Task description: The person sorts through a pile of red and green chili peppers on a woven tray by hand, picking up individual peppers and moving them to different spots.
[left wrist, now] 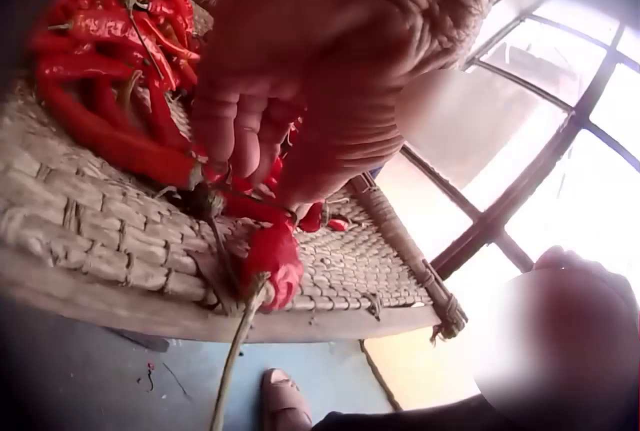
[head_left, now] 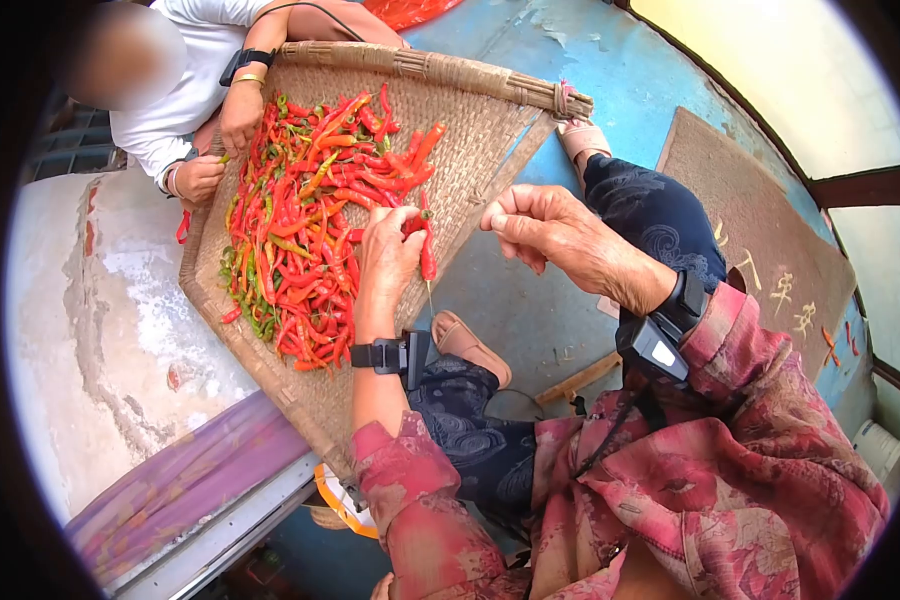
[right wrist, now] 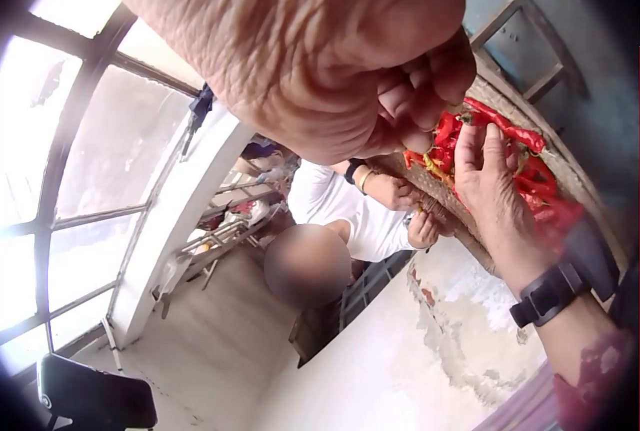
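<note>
Near the right edge of a heap of red and green chili peppers point(head_left: 310, 230), my left hand point(head_left: 390, 250) pinches a few red peppers point(head_left: 428, 255). A pale stem points down from one of them. The left wrist view shows the same hand point(left wrist: 300, 81) with its fingertips at a red pepper point(left wrist: 275, 263), beyond the woven tray's rim point(left wrist: 180, 323). To the right of it, my right hand point(head_left: 560, 235) is raised with its fingers curled and thumb against the index finger; nothing shows between them. That hand point(right wrist: 330, 41) fills the top of the right wrist view.
The large woven tray point(head_left: 440, 90) has a bound rim. Across it, a person in a white top point(head_left: 195, 80) has both hands at the heap's edge. A pale slab point(head_left: 140, 330) and purple cloth point(head_left: 190, 480) lie left; a brown mat point(head_left: 770, 230) lies on the blue floor.
</note>
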`<action>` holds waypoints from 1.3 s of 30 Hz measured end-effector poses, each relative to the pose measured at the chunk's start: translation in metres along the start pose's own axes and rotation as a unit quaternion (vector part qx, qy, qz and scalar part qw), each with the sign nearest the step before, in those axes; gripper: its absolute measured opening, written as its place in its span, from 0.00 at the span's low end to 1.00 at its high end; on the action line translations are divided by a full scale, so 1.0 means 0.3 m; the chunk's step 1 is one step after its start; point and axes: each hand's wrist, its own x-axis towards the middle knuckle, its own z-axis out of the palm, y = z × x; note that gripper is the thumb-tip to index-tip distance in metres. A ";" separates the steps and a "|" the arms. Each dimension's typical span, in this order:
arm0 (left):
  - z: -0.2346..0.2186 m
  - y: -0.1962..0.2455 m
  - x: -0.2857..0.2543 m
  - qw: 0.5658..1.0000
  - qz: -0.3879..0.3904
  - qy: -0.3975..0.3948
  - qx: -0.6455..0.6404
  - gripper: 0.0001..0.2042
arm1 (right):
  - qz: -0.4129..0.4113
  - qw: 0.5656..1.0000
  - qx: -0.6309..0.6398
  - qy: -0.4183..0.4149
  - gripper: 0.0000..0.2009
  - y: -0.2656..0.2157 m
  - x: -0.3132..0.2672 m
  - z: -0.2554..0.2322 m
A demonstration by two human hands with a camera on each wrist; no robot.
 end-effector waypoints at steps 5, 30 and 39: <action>-0.033 0.012 0.030 0.996 -0.012 0.059 -0.063 0.08 | 0.017 0.999 -0.039 -0.011 0.10 0.002 0.019 0.005; -0.191 -0.100 -0.045 0.745 -0.186 0.279 -0.576 0.08 | -0.299 0.742 -0.584 -0.138 0.09 0.040 0.346 0.142; -0.279 -0.241 -0.105 0.635 -0.153 0.435 -0.620 0.17 | -0.190 0.939 -0.286 -0.025 0.06 0.013 0.394 0.181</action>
